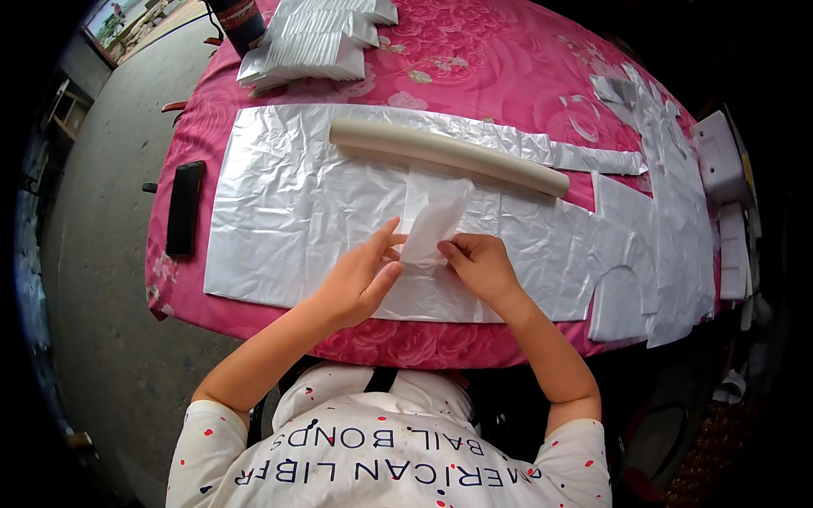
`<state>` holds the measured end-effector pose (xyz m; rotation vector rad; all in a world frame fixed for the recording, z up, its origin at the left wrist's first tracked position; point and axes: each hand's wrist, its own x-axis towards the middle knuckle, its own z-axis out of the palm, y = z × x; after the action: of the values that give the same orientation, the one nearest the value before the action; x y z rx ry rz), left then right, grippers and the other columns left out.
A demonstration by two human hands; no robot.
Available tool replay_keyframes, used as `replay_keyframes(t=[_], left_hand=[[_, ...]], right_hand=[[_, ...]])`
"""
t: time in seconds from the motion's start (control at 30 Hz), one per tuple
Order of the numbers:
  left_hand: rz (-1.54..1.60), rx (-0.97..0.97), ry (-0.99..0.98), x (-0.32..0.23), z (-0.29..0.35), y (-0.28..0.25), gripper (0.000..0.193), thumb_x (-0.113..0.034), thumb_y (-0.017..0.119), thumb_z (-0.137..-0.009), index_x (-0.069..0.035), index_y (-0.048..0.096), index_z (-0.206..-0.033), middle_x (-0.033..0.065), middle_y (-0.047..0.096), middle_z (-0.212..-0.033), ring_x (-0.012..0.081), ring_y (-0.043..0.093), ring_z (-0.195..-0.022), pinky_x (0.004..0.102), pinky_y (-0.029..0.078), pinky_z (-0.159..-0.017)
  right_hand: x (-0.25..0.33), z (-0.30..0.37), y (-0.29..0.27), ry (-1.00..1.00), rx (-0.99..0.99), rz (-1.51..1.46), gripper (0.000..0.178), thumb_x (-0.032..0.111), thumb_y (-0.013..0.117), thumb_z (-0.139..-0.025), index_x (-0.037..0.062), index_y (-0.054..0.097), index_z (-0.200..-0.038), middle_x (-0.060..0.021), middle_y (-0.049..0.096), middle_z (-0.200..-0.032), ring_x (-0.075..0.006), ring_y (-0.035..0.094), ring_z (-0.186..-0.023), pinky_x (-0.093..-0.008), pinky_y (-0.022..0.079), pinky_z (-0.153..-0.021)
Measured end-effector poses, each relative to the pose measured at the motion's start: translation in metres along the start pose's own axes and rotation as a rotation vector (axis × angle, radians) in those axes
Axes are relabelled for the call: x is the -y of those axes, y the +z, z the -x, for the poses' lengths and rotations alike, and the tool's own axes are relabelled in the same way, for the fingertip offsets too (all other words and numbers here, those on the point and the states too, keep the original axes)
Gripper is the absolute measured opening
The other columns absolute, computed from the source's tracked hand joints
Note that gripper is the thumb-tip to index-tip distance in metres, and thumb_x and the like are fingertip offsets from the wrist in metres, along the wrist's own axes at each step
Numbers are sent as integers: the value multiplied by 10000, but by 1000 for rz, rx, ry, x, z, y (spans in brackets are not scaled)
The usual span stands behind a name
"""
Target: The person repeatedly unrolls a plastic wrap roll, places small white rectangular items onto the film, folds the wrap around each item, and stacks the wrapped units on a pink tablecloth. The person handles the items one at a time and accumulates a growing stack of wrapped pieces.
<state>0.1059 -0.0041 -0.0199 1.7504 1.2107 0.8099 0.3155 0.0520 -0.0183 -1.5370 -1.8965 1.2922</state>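
A small folded piece of thin, translucent white plastic film (438, 218) stands up from the table's middle. My right hand (483, 267) pinches its lower right edge between thumb and fingertips. On its other side, my left hand (360, 275) has its fingers spread; the fingertips reach the film's left edge and are partly hidden behind it. Under both hands lies a wide, crinkled layer of shiny white plastic sheeting (279, 203). Beyond my hands a long beige tube (449, 157) rests slantwise across the sheeting.
A pink floral cloth (500, 51) covers the table. At the left edge lies a black phone (184, 207). Folded white plastic pieces (313, 55) are piled at the far left beside a dark cylinder (240, 24). More loose plastic (677, 237) and a white box (720, 161) are on the right.
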Motion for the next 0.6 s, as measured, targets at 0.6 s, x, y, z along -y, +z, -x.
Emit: replay_keyframes(t=[0.6], left_hand=[[-660,-85,154,7,-16,42,659,-218,601,-762,45,354,-1314,189,373,-1371,300,354,-1277,410,262,-1049]], right_hand=[[-14,0,7,-707,-444,602,527,176,737,-662,14,552,-1128,-132,569,-1117,-271,544,-1031,-410,430,-880]])
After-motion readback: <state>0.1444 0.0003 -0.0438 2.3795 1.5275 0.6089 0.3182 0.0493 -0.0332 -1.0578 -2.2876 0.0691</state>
